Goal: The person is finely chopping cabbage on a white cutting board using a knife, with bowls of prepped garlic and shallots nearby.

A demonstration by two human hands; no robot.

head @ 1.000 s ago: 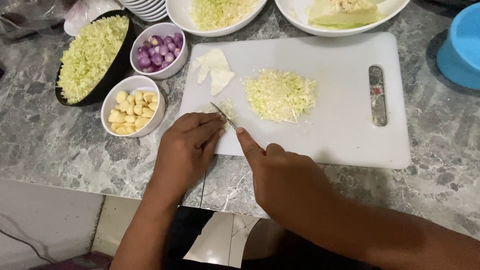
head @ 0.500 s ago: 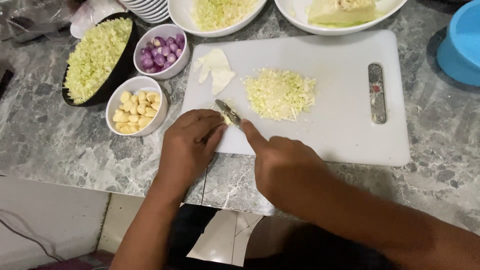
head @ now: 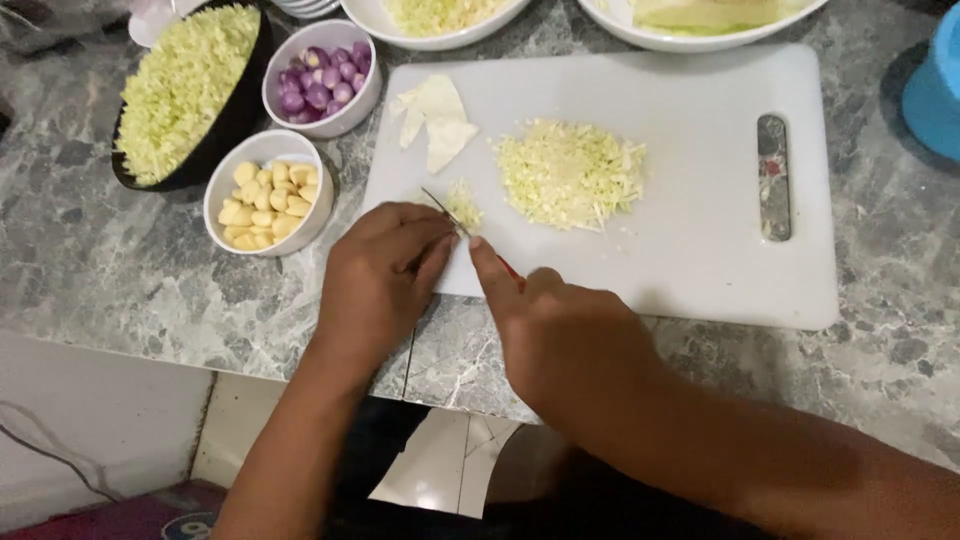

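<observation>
A small clump of cabbage shreds [head: 461, 207] lay at the near left corner of the white cutting board [head: 700, 260], under the thin blade of a knife [head: 445, 210]. The right hand [head: 570, 335] was closed round the knife's handle, forefinger stretched along its back. The left hand [head: 385, 275] rested curled, fingertips down, just beside the blade, holding nothing. Farther right sat a larger heap of shredded cabbage [head: 572, 173]. Left on the marble surface [head: 120, 270] stood a bowl of garlic cloves [head: 263, 195].
</observation>
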